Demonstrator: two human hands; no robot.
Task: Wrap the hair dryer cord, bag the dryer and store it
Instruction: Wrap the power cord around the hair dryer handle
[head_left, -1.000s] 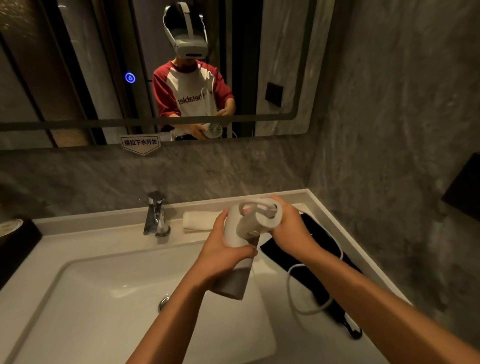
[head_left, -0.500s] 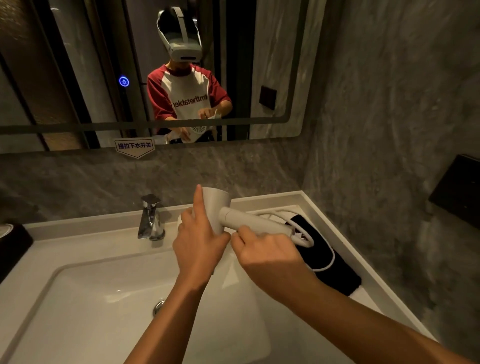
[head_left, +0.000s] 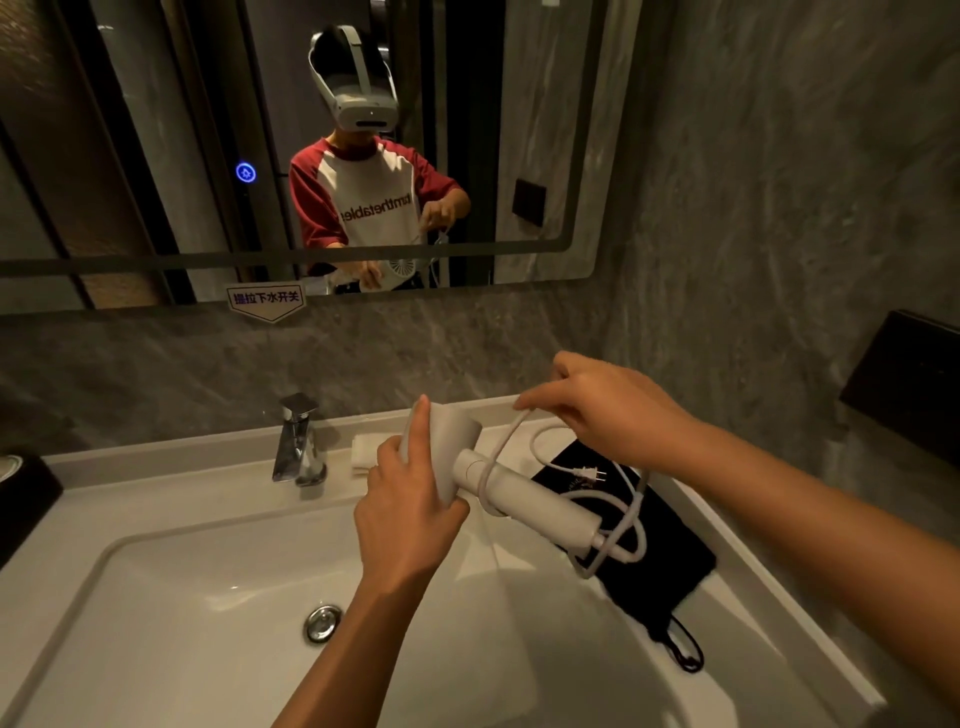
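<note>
Left to right: chrome faucet (head_left: 298, 441); left hand (head_left: 410, 514) clasping the smooth white hair dryer (head_left: 498, 478) over the glossy basin (head_left: 156, 597); right hand (head_left: 613, 410), now raised higher, pinching the rubbery cord (head_left: 506, 441) above the matte black bag (head_left: 660, 551).

Dim grey marble walls (head_left: 753, 208), wide mirror (head_left: 156, 130) above white sink (head_left: 156, 597)

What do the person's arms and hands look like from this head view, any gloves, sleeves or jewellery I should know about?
Both hands are bare: no gloves, rings or watch show on the left hand or the right hand. The forearms are uncovered down to the frame edge. The mirror shows a short-sleeved white shirt with dark red sleeves that end above the elbows, with lettering across the chest, and a white headset.
</note>
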